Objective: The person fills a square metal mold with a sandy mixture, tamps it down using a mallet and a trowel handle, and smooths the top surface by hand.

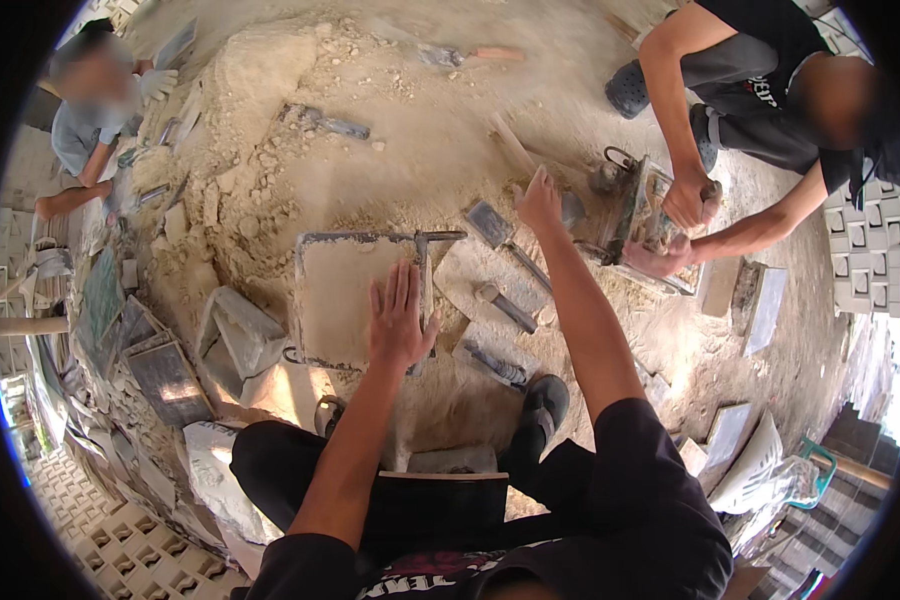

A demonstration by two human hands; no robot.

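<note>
My left hand [402,318] lies flat, fingers stretched, on the right part of a square metal-framed mould [315,240] filled level with pale sandy material [345,290]. Reaching forward to the right, my right hand [540,205] is closed at the near end of a pale wooden strip [510,143]; the fingertips are partly hidden. Between my arms lie a flat-bladed trowel [489,224], its handle slanting toward my right forearm, and a hammer-like tool [505,307] on a dusty slab. A dark brush-like tool [495,362] rests on another slab close to my foot.
On the right a co-worker [760,110] presses both hands on another mould [660,225]. A second person [90,110] crouches far left beside a sandy heap [260,130]. Grey block [238,335] and dark plates [167,380] stand left; tiles [763,310] lean right.
</note>
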